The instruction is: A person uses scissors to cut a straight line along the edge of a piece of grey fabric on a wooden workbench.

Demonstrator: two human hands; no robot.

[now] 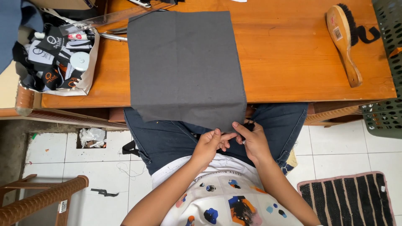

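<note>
A dark grey rectangle of cloth [186,62] lies on the wooden table [289,62] and hangs over its near edge onto my lap. Both hands meet at the cloth's lower hem. My left hand [208,145] has its fingers curled and pinches near the hem. My right hand [252,140] holds a small black object at the hem's right end; what it is cannot be told. My thumbs and fingertips touch each other between the hands.
A wooden-backed brush with black bristles [345,42] lies at the table's right. A white bag of black printed labels, a marker and a round tin [60,58] sits at the left. A green plastic crate [387,62] stands at right, a striped mat [349,201] on the floor.
</note>
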